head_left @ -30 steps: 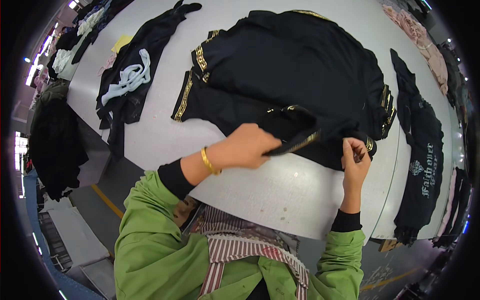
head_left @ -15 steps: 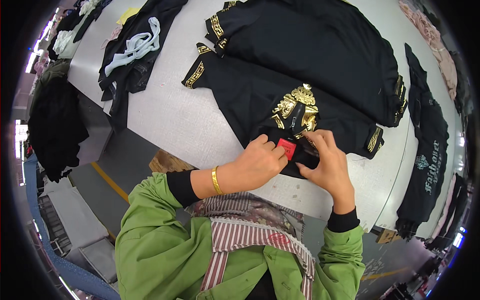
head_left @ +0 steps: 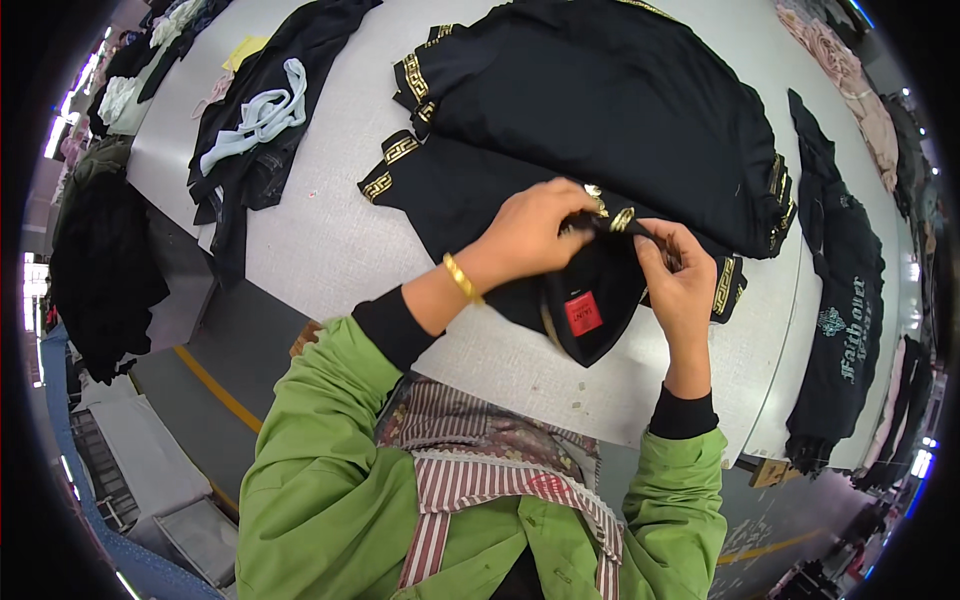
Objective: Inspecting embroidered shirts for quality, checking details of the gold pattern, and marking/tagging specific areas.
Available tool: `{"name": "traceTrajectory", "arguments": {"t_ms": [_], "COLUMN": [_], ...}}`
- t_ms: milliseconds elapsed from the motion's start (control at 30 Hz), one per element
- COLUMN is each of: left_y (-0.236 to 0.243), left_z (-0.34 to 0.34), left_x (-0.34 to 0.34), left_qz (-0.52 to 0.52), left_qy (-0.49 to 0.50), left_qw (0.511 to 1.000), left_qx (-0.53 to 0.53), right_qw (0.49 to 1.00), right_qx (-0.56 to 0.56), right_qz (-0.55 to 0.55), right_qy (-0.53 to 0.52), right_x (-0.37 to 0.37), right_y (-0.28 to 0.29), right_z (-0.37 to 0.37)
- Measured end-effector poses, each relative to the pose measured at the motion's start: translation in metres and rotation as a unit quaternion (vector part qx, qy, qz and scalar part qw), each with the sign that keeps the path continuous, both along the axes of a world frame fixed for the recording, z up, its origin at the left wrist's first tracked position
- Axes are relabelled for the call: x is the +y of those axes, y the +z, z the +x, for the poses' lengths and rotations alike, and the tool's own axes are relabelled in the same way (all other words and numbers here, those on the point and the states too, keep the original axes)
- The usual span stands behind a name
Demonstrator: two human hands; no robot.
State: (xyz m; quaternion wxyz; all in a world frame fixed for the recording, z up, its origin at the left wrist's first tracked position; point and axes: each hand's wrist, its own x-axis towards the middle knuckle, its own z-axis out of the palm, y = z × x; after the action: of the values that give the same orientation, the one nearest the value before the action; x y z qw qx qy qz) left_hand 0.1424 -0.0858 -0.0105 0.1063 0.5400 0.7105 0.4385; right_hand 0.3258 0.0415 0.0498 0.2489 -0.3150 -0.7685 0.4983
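A black garment with gold patterned trim (head_left: pixel 470 190) lies on the white table (head_left: pixel 330 240). Its near part is folded up toward me, showing a curved neckline with a small red label (head_left: pixel 583 313). My left hand (head_left: pixel 530 232) pinches the black cloth by a gold emblem at the top of the fold. My right hand (head_left: pixel 678 280) grips the same fold from the right side. A gold bangle (head_left: pixel 460 277) circles my left wrist. A second black garment with gold cuffs (head_left: pixel 620 100) lies just behind the first.
A dark garment with a pale blue cloth (head_left: pixel 255 115) on it lies at the table's left end. A black printed shirt (head_left: pixel 845 300) lies on the right, a pink garment (head_left: pixel 850 80) at the far right. A dark heap (head_left: pixel 100 260) hangs off to the left.
The garment's near part has been lifted and folded back, so the red label now sits lower and the neckline shows. Both hands have risen from the table edge to the fold's top.
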Motion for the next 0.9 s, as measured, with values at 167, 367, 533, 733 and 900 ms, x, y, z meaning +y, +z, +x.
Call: {"name": "traceTrajectory", "arguments": {"t_ms": [167, 367, 533, 733, 900], "left_y": [-0.004, -0.016, -0.019, -0.016, -0.020], "left_z": [-0.049, -0.055, -0.052, -0.051, -0.052], "left_x": [0.048, 0.051, 0.046, 0.041, 0.035], "left_qz": [-0.123, -0.076, -0.036, -0.020, 0.013], "left_qy": [-0.016, 0.018, 0.017, 0.020, 0.051], "left_qw": [0.889, 0.789, 0.722, 0.725, 0.715], "left_qx": [-0.441, -0.609, -0.691, -0.688, -0.697], "right_qw": [0.999, 0.998, 0.978, 0.952, 0.949], "right_qx": [-0.012, -0.045, -0.017, 0.003, -0.097], "right_qz": [0.040, 0.053, 0.203, 0.291, 0.205], "right_qy": [-0.025, -0.011, -0.039, 0.100, 0.219], "right_x": [0.032, 0.047, 0.028, -0.016, -0.028], "right_y": [-0.015, -0.043, -0.054, -0.040, -0.052], "right_z": [-0.020, -0.024, -0.011, 0.010, 0.029]}}
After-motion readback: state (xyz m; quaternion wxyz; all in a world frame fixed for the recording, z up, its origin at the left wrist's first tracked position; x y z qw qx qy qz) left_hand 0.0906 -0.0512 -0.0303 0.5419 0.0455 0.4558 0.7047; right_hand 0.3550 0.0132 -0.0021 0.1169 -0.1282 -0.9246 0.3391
